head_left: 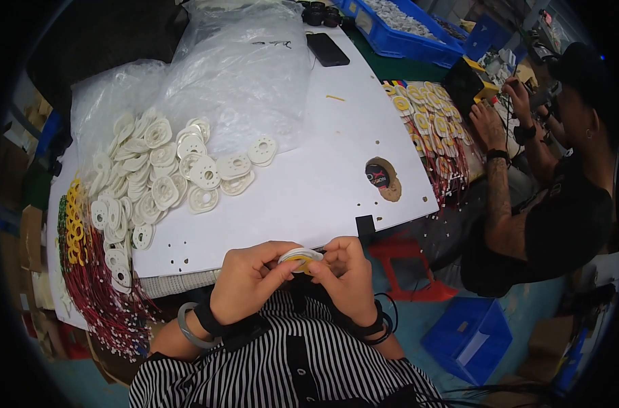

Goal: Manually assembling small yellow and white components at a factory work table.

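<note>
Close to my body, at the table's near edge, both hands grip one small round white plastic piece (300, 252) with a yellow part showing on its lower side. My left hand (252, 277) has its thumb and fingers pressed on the left side. On the right side, my right hand (347, 273) pinches the same piece. Fingers hide much of it. To the left lies a heap of flat white plastic discs with holes (146, 160). Beside that heap are yellow ring-shaped parts (74, 221) with bundles of dark red wires (105, 292) hanging over the edge.
A large clear plastic bag (238, 81) covers the far left of the white table (303, 194). A black phone (327, 49) lies far back. Yellow-and-white wired parts (428, 119) stand right, near a co-worker (554, 197). Blue bins (469, 340), (398, 34) are on the floor and behind.
</note>
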Available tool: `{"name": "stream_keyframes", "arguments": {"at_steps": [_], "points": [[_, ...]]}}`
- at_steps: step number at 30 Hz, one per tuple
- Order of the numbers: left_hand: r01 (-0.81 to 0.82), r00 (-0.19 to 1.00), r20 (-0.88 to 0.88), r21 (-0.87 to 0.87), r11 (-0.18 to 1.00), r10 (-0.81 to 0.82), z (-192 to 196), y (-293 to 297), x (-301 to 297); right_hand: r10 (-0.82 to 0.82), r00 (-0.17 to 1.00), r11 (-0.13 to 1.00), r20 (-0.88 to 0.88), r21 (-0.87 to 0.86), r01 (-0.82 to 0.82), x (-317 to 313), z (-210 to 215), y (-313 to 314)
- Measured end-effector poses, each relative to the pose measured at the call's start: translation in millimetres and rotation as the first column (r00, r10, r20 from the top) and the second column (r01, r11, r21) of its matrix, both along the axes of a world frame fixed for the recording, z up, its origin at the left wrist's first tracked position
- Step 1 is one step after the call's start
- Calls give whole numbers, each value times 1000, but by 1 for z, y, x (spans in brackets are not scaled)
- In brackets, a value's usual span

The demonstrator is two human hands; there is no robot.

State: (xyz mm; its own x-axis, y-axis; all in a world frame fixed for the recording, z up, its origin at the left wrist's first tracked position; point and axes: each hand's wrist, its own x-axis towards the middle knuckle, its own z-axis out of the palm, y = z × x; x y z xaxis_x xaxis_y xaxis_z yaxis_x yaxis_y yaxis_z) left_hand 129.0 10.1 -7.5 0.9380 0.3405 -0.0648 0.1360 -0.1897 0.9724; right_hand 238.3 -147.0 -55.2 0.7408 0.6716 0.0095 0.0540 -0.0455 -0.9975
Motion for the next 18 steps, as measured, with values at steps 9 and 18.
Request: {"name": "stream_keyframes", "arguments": {"at_steps": [9,18], "points": [[126,990,-51,-78,989,-130,15,-2,25,66,998,992,5,106,-66,11,-5,-17],[195,977,-33,520,831,-208,41,-32,67,-226,949,968,218,160,193,12,-3,-44]]}}
